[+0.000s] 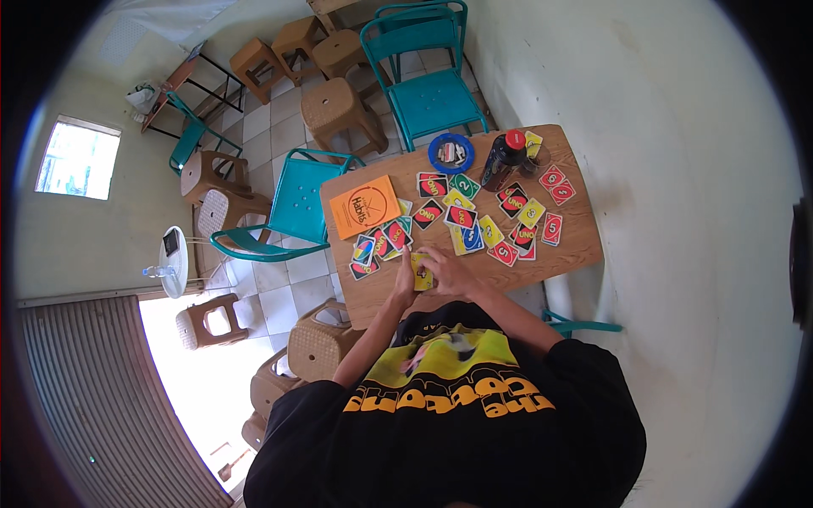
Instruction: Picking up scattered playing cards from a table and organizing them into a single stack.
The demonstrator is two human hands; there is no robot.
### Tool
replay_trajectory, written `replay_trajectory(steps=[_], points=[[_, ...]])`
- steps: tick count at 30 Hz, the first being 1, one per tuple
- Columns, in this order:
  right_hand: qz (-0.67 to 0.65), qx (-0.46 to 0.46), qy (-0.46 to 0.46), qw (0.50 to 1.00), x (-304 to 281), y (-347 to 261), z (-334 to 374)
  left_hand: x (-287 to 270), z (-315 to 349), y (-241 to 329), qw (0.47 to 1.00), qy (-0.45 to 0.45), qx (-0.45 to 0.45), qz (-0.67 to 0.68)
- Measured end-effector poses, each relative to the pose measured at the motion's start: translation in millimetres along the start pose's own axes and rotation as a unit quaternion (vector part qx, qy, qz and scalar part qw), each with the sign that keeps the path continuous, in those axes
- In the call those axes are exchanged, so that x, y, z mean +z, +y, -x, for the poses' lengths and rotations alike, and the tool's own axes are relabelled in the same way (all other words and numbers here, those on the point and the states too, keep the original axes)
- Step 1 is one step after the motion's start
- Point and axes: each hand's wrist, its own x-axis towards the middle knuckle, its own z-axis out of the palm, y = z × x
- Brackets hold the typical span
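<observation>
Close to my body, over the near edge of the wooden table (373,298), I hold a yellow playing card (421,278) face up. My left hand (406,281) is closed along its left side. The fingers of my right hand (449,273) bend over its top and right edge. Whether more cards lie beneath it, I cannot tell. Beyond my hands, playing cards in red, yellow, blue, green and black are scattered, some face down. Nearest my left hand is a loose group of cards (381,243); ahead of my right hand lies a red card (503,253).
An orange book (365,207) lies at the table's left. A blue round tray (450,153), a dark bottle with a red cap (506,161) and a cup (536,162) stand at the far side. Teal chairs (296,203) and brown stools (343,114) surround the table; a wall (669,212) runs along the right.
</observation>
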Motion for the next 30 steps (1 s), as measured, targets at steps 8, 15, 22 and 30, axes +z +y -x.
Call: replay_trajectory(steps=[8, 15, 22, 30], points=[[-0.018, 0.012, -0.007, 1.000, 15.0, 8.1, 0.6, -19.7, -14.8, -15.6, 0.998, 0.039, 0.016, -0.049], [0.038, -0.021, 0.009, 0.999, 46.5, 19.4, -8.9, -51.2, -20.6, -15.9, 0.991, 0.066, -0.007, -0.117], [0.217, 0.115, -0.035, 0.969, 47.0, 61.8, -9.7, -57.2, 4.0, -7.7, 0.989, 0.063, 0.002, -0.131], [0.218, 0.141, -0.047, 0.965, 46.4, 73.4, -18.9, -74.7, 16.5, -6.3, 0.992, 0.074, 0.012, -0.105]])
